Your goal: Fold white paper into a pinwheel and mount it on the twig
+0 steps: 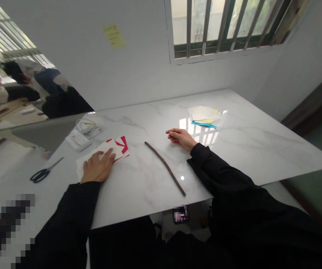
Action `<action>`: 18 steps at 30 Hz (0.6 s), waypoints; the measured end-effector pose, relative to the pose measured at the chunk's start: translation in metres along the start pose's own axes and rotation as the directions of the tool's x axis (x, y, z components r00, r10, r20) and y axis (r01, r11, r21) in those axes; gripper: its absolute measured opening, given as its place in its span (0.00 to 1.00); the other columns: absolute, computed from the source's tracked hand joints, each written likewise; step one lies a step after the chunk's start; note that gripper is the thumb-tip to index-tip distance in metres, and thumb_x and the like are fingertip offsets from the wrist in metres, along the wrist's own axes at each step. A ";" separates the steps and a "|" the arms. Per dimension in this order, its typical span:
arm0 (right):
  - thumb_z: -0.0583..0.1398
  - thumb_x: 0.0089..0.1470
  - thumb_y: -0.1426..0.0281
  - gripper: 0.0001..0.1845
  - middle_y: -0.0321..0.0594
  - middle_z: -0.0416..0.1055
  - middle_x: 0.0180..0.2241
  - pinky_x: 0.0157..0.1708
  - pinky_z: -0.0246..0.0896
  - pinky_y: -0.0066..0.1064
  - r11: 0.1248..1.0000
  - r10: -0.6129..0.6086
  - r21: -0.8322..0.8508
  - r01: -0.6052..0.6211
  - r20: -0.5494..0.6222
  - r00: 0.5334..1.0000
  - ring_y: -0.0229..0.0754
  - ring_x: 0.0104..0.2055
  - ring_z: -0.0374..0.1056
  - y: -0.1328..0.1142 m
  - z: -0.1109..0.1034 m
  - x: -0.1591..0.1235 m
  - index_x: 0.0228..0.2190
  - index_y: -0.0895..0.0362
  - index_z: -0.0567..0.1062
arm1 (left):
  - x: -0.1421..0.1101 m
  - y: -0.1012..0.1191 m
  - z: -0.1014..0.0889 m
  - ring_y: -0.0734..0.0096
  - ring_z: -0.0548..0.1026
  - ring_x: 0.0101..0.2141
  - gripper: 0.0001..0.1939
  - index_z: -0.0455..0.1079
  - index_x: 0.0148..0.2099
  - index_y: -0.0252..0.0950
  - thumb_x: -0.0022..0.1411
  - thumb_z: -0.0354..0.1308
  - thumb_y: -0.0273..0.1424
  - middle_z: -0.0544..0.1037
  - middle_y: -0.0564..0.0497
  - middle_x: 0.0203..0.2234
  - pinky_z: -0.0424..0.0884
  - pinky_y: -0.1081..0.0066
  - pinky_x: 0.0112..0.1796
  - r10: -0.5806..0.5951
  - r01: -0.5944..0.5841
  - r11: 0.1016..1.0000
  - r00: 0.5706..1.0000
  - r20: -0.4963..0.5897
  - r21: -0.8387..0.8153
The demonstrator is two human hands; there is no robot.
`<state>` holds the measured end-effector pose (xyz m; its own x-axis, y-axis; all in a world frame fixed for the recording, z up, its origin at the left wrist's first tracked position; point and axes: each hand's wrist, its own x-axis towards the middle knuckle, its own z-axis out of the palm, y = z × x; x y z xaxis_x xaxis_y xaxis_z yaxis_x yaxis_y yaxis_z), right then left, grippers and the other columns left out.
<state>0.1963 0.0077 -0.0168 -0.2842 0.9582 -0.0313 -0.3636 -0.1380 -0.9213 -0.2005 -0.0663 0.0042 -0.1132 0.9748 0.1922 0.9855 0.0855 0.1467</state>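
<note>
A thin, dark brown stick (165, 168) lay slightly curved on the white marble-patterned table (247, 149), slanting from upper left to lower right. Neither hand touched it.

To the left of the stick, the left hand (98, 166) pressed down on a white sheet of paper (107, 147), open and flat with its fingers slightly spread. A red-and-white printed paper (121, 145) showed from beneath the far edge of the sheet. The right hand (180, 138) rested just beyond the stick's upper right side, lying on its edge on the table, with its fingers loosely curled and pinching nothing. Black sleeves (219, 175) covered both arms to the wrists.

Farther left of the stick lay a pair of black-handled scissors (42, 173), with a small white box (78, 141) and a coiled white cable (88, 127) beyond them. Up and to the right of the stick sat a loose pile of cream and yellow papers (204, 114) with a teal sheet (204, 124) at its near edge.

Beyond the stick, a yellow sticky note (114, 36) clung to the wall, and a barred window (222, 26) opened above the table's far side. Well to the left of the stick, a large mirror (23, 86) reflected a person in white and dark clothing.
</note>
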 end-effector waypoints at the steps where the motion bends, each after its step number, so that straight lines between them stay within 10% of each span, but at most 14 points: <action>1: 0.72 0.48 0.62 0.16 0.36 0.75 0.29 0.30 0.61 0.26 1.000 -0.001 -0.004 0.001 -0.003 1.000 0.33 0.29 0.65 0.000 0.000 0.000 0.37 0.58 0.82 | 0.001 0.001 0.003 0.30 0.62 0.69 0.37 0.69 0.70 0.39 0.69 0.46 0.53 0.66 0.29 0.69 0.56 0.30 0.64 -0.024 0.023 1.000 1.000 0.014 0.006; 5: 0.71 0.49 0.63 0.14 0.36 0.75 0.28 0.31 0.62 0.26 0.998 -0.006 -0.057 0.005 -0.005 1.000 0.32 0.28 0.65 0.001 0.003 0.000 0.36 0.58 0.82 | 0.002 0.002 0.008 0.27 0.52 0.73 0.42 0.60 0.76 0.43 0.67 0.45 0.56 0.55 0.34 0.76 0.49 0.28 0.66 -0.069 0.069 0.998 0.992 0.102 0.009; 13: 0.67 0.53 0.66 0.09 0.35 0.74 0.26 0.29 0.62 0.27 0.981 -0.066 -0.181 0.066 0.007 0.998 0.32 0.26 0.64 0.002 0.010 0.002 0.35 0.58 0.81 | 0.027 0.028 -0.014 0.27 0.59 0.69 0.47 0.57 0.76 0.37 0.60 0.61 0.50 0.64 0.30 0.71 0.50 0.23 0.64 -0.117 0.120 0.992 0.989 0.087 -0.034; 15: 0.65 0.53 0.67 0.08 0.34 0.74 0.25 0.29 0.62 0.27 0.977 -0.075 -0.199 0.075 0.012 0.997 0.32 0.25 0.64 0.003 0.010 0.002 0.35 0.58 0.81 | 0.042 0.054 -0.026 0.37 0.61 0.69 0.45 0.59 0.75 0.31 0.60 0.62 0.43 0.65 0.30 0.70 0.56 0.36 0.67 -0.066 0.056 0.993 0.993 -0.098 -0.107; 18: 0.65 0.54 0.67 0.08 0.35 0.74 0.25 0.29 0.62 0.27 0.969 -0.088 -0.230 0.094 0.036 0.996 0.33 0.25 0.65 0.005 0.009 0.003 0.35 0.59 0.81 | 0.060 0.108 -0.039 0.53 0.69 0.61 0.31 0.71 0.65 0.28 0.60 0.59 0.34 0.76 0.37 0.60 0.61 0.54 0.66 -0.001 -0.141 0.952 0.884 -0.467 -0.270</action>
<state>0.1860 0.0079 -0.0177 -0.2827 0.9571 0.0634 -0.1744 0.0137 -0.9846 -0.1060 -0.0069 0.0690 -0.1606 0.7655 0.6231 0.9205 -0.1117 0.3745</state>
